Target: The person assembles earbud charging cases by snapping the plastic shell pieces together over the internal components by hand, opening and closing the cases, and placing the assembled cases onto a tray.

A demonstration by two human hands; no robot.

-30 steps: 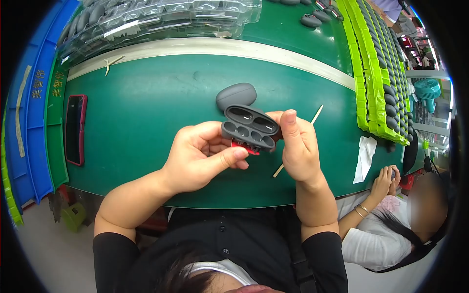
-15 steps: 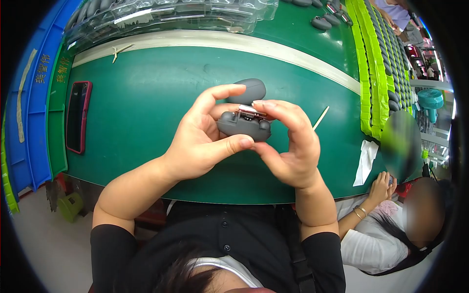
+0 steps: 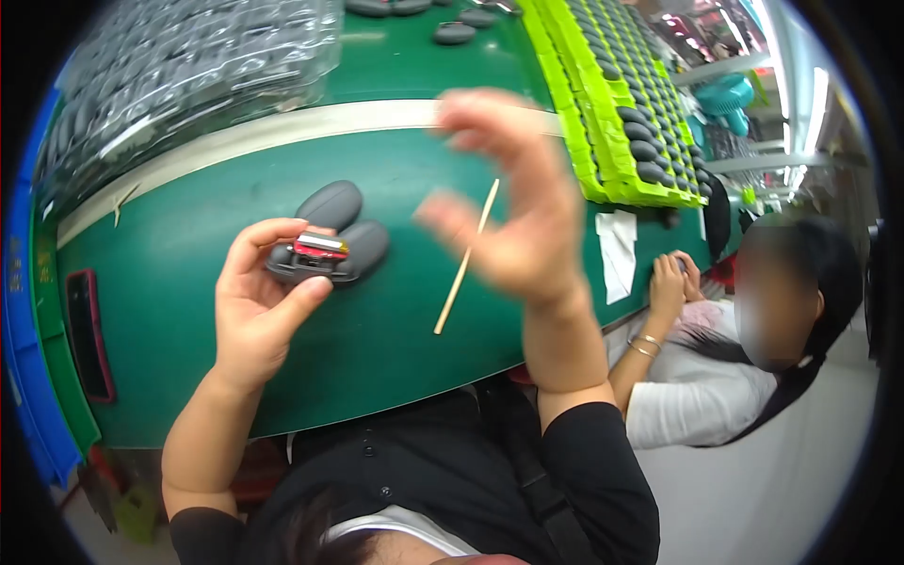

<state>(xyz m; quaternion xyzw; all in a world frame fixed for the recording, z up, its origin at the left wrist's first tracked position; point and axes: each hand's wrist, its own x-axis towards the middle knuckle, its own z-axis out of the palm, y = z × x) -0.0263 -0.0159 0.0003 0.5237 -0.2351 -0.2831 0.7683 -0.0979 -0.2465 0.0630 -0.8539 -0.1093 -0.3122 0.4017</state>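
Note:
My left hand point(image 3: 252, 306) grips a small dark grey rounded case part point(image 3: 294, 268) between thumb and fingers. A red and silver component point(image 3: 322, 247) shows at its top. Behind it on the table lies a smooth grey oval shell point(image 3: 331, 203). A second grey oval point(image 3: 367, 247) shows right beside the held part; whether it is joined to it I cannot tell. My right hand point(image 3: 518, 212) is raised, blurred by motion, its fingers apart and nothing visible in them. Below and left of its palm lies a thin wooden stick point(image 3: 452, 292) on the green table.
A clear plastic tray stack point(image 3: 217, 75) stands far left, and lime-green trays point(image 3: 603, 141) of grey ovals at the right. A phone point(image 3: 89, 334) lies at the left edge. A white paper point(image 3: 617, 256) is near a co-worker point(image 3: 702, 395) at the right.
My right hand has left the case part and moved up and to the right, its fingers spreading. My left hand still holds the part. The view has turned toward the right.

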